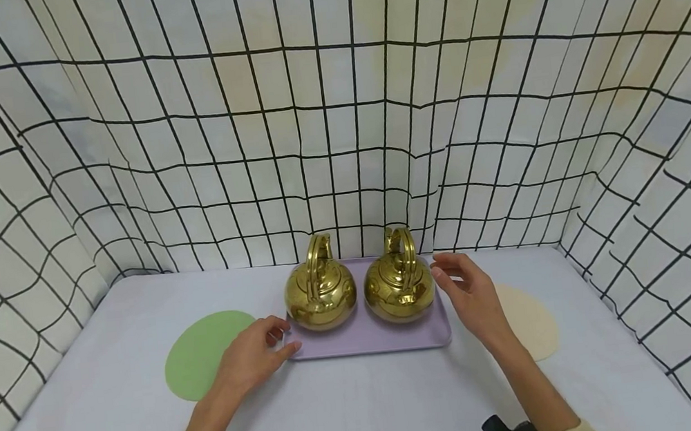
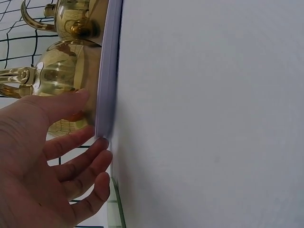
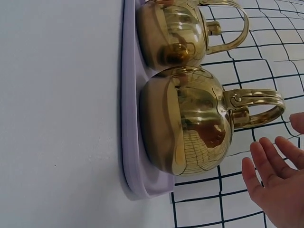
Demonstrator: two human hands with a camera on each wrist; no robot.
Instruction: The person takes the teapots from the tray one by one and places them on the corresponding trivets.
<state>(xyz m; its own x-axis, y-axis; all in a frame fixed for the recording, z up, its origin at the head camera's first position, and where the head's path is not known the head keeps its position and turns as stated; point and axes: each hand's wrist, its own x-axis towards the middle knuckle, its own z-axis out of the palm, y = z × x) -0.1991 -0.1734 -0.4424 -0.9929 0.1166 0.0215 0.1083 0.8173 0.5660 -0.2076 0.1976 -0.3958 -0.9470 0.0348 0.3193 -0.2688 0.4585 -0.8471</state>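
Observation:
Two shiny gold kettles with arched top handles stand side by side on a lilac rectangular tray (image 1: 370,342). My left hand (image 1: 254,355) is at the tray's left end, beside the left kettle (image 1: 323,308). In the left wrist view its thumb (image 2: 71,100) lies over the tray's end, and the other fingers are loosely bent around the corner; contact with the rim is hard to tell. My right hand (image 1: 470,294) hovers just right of the right kettle (image 1: 399,299). The right wrist view shows its fingers (image 3: 266,166) relaxed, apart from the kettle, holding nothing.
On the white table (image 1: 364,408) a green round mat (image 1: 199,358) lies at the left, partly behind my left hand. A cream round mat (image 1: 529,323) lies at the right, partly covered by my right forearm. White walls with a black grid (image 1: 343,125) enclose the back and sides.

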